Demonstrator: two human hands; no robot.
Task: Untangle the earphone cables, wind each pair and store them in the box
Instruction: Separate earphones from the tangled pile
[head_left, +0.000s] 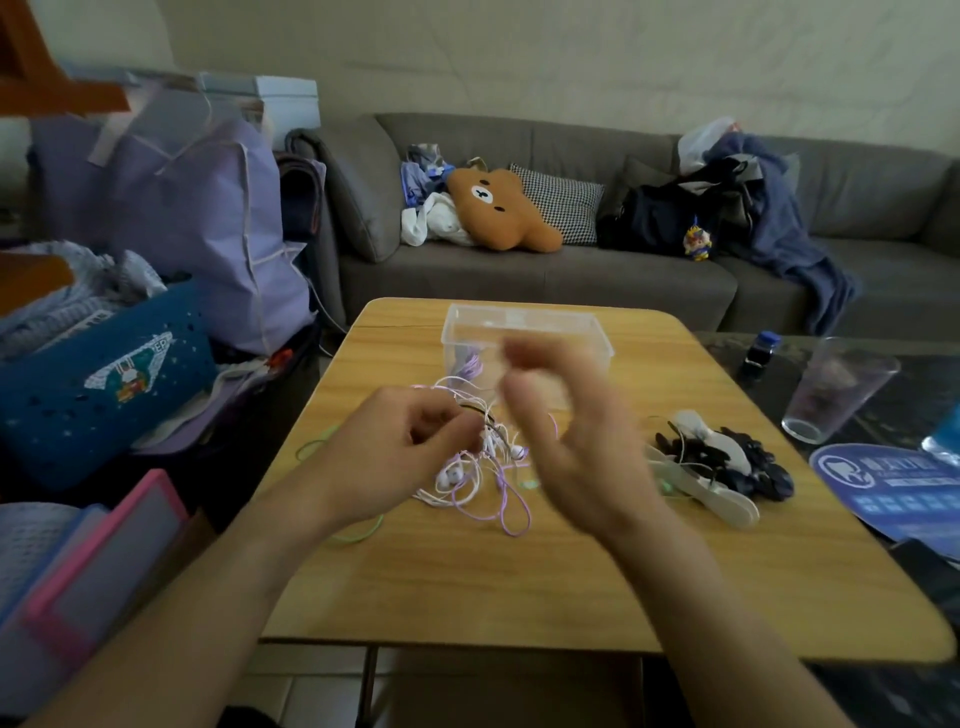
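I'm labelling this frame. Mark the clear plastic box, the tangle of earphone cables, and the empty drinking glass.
clear plastic box (524, 318), head view, on its far rim.
tangle of earphone cables (483, 483), head view, on the white and purple loops between the hands.
drinking glass (836, 389), head view, on its side wall.

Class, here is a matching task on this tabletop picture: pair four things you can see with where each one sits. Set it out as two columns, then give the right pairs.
Things
1. clear plastic box
2. tangled earphone cables
3. bear cushion
4. drinking glass

Places
A. on the grey sofa
B. on the dark table to the right
C. far side of the wooden table
D. middle of the wooden table, under the hands

Pairs: 1-C, 2-D, 3-A, 4-B
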